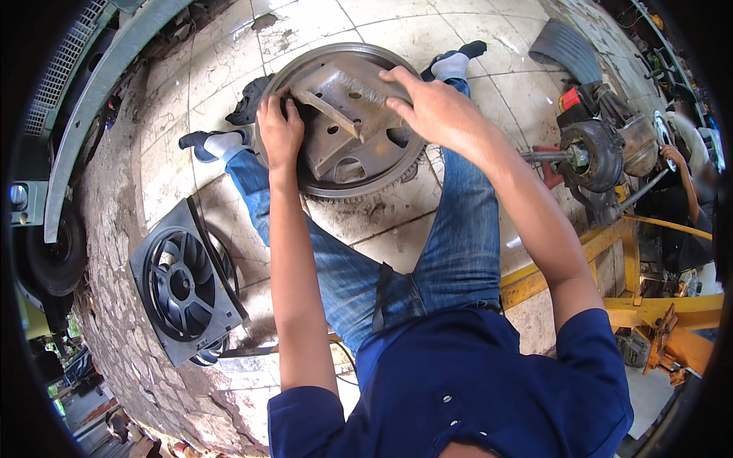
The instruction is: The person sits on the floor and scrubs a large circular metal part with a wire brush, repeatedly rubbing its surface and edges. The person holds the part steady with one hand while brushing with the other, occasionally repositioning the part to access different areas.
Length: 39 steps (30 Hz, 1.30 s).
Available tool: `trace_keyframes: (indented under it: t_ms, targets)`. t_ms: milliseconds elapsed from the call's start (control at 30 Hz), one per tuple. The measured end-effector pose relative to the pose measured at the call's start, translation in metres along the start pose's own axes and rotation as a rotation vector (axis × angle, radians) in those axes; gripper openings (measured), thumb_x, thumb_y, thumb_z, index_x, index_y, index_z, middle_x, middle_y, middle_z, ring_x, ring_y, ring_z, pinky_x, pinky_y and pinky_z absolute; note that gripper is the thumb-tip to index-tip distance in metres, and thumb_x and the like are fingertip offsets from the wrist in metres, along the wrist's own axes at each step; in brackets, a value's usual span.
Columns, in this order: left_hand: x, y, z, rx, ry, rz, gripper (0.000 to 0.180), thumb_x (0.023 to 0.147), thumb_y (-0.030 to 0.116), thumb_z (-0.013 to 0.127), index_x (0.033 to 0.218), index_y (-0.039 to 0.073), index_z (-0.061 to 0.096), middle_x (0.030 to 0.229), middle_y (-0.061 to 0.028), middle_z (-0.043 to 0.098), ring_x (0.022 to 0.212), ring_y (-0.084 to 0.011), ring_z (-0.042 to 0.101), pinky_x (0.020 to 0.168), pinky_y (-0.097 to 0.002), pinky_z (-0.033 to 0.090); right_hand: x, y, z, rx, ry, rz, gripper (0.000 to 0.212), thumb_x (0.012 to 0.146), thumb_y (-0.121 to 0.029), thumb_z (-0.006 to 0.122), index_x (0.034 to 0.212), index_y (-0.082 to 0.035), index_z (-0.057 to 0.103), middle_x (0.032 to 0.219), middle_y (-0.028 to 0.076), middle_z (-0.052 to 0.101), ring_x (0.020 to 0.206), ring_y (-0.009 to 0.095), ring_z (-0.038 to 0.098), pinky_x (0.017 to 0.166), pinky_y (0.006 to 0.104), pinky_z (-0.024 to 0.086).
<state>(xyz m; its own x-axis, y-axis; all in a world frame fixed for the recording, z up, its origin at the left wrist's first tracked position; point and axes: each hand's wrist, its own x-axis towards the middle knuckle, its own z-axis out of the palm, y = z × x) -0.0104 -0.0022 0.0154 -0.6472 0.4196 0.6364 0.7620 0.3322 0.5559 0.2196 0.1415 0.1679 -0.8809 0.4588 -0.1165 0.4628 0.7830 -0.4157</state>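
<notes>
Tiled floor (513, 85) bears metal disc (374, 155) beneath fingers (402, 79).

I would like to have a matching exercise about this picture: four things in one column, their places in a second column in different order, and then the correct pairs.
Things
1. Round grey metal wheel
2. Black-bladed fan in a square grey frame
3. Dark grey, curved, ribbed flap
4. Straight yellow metal beam

Places
A. Beside the person's right thigh
B. To the left of the person's left leg
C. Between the person's feet
D. Near the picture's upper right, beyond the right foot

Pairs: 1-C; 2-B; 3-D; 4-A
</notes>
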Motion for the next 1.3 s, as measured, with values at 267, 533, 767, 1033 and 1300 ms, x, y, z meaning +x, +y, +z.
trace_keyframes:
  t_ms: [267, 533, 767, 1033, 1300]
  targets:
    - [-0.002, 0.000, -0.001, 0.009, 0.029, 0.017, 0.024, 0.091, 0.007, 0.061, 0.114, 0.005, 0.066, 0.112, -0.0173, 0.065, 0.107, -0.0391, 0.058, 0.095, -0.0461, 0.046, -0.019, -0.019, -0.012, 0.007, -0.087, -0.021, 0.039, 0.104, -0.028, 0.052, 0.139, -0.010, 0.047, 0.083, 0.023, 0.072, 0.083, 0.042, 0.071, 0.077, 0.0521, 0.057]
    - [-0.002, 0.001, 0.003, 0.022, -0.014, -0.016, 0.028, 0.094, 0.010, 0.060, 0.121, 0.009, 0.066, 0.121, -0.0156, 0.065, 0.114, -0.0380, 0.059, 0.100, -0.0435, 0.045, -0.020, -0.004, -0.011, -0.058, 0.005, -0.093, 0.038, 0.103, -0.027, 0.053, 0.138, -0.012, 0.048, 0.083, 0.022, 0.071, 0.083, 0.041, 0.070, 0.075, 0.0519, 0.055]
    - [-0.003, -0.004, 0.000, 0.041, -0.029, -0.027, 0.027, 0.094, 0.010, 0.059, 0.120, 0.007, 0.066, 0.120, -0.0155, 0.066, 0.114, -0.0367, 0.059, 0.100, -0.0434, 0.045, -0.026, -0.007, -0.015, -0.147, 0.010, -0.170, 0.037, 0.102, -0.025, 0.055, 0.135, -0.009, 0.049, 0.086, 0.022, 0.072, 0.084, 0.040, 0.071, 0.073, 0.0510, 0.056]
    - [-0.002, 0.000, 0.001, 0.037, -0.014, -0.002, 0.028, 0.094, 0.010, 0.059, 0.121, 0.007, 0.065, 0.122, -0.0162, 0.065, 0.115, -0.0369, 0.059, 0.100, -0.0440, 0.044, -0.020, -0.008, -0.004, -0.146, 0.059, -0.174, 0.038, 0.101, -0.022, 0.057, 0.135, -0.009, 0.049, 0.083, 0.022, 0.071, 0.080, 0.039, 0.072, 0.069, 0.0501, 0.058]
    - [0.001, -0.006, 0.005, 0.029, 0.035, 0.058, 0.023, 0.091, 0.008, 0.060, 0.113, 0.004, 0.065, 0.112, -0.0198, 0.064, 0.108, -0.0408, 0.057, 0.096, -0.0476, 0.045, -0.023, -0.002, 0.000, -0.223, 0.119, -0.208, 0.039, 0.103, -0.022, 0.055, 0.138, -0.009, 0.047, 0.076, 0.022, 0.069, 0.069, 0.036, 0.072, 0.061, 0.0459, 0.060]
